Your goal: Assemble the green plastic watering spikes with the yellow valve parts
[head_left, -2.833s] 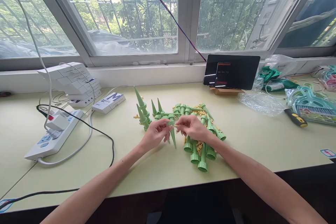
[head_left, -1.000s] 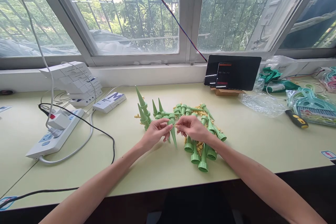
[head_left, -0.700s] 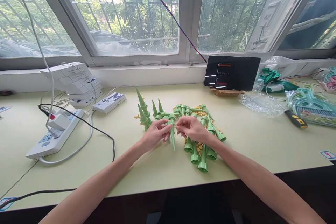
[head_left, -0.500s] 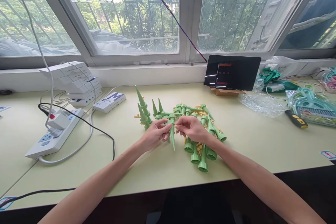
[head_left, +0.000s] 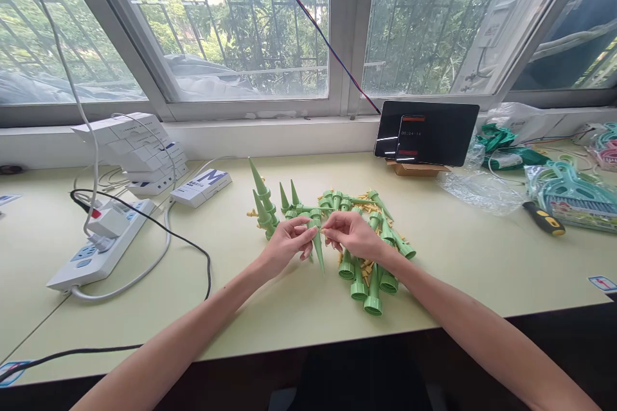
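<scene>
My left hand [head_left: 285,245] is closed on the wide end of a green plastic cone spike [head_left: 318,249] whose tip points down toward me. My right hand [head_left: 353,236] pinches something small at the spike's top end; I cannot make out what it is. Both hands hover just above the pale green table [head_left: 299,308]. Behind and right of them lies a heap of green spikes [head_left: 371,276] mixed with small yellow pieces [head_left: 367,207]. A few spikes [head_left: 261,200] stand upright to the left of the heap.
A white power strip [head_left: 96,247] with plugs and a black cable [head_left: 193,250] lies at left, beside stacked white boxes [head_left: 132,151]. A dark tablet with a phone [head_left: 427,133] leans at the window sill. Plastic bags, a black-and-yellow tool [head_left: 544,218] and teal items [head_left: 573,196] sit at right.
The hands stay in the same place. The held spike's tip has swung slightly from side to side while the fingers work at its top.
</scene>
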Tool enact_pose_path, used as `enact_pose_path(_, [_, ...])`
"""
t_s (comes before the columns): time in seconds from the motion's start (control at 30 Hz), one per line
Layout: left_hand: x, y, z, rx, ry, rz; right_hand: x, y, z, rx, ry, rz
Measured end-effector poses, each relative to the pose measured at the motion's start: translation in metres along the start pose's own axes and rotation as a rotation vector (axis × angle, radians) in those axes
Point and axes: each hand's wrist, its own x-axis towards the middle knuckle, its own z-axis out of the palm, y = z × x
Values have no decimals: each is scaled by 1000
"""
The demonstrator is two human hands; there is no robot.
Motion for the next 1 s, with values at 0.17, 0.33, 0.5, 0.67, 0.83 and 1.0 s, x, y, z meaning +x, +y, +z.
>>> enact_pose_path(0.17, [2,-3,-1,-188,13,-151,-2,0,0,-106,15,-53])
enact_pose_path(0.33, [0,-3,1,-64,9,-32,-1,-2,1,-46,13,-9])
enact_pose_path(0.5, [-2,0,3,78,23,106,0,-3,1,-3,7,18])
enact_pose_path(0.67, [1,-3,0,-116,11,-82,-1,-1,1,-72,6,-34])
enact_pose_path(0.83, [0,-4,0,-71,12,-49,-2,0,1,-91,16,-45])
enact_pose_path(1.0, [-3,1,3,142,31,139,-1,0,0,2,-13,11])
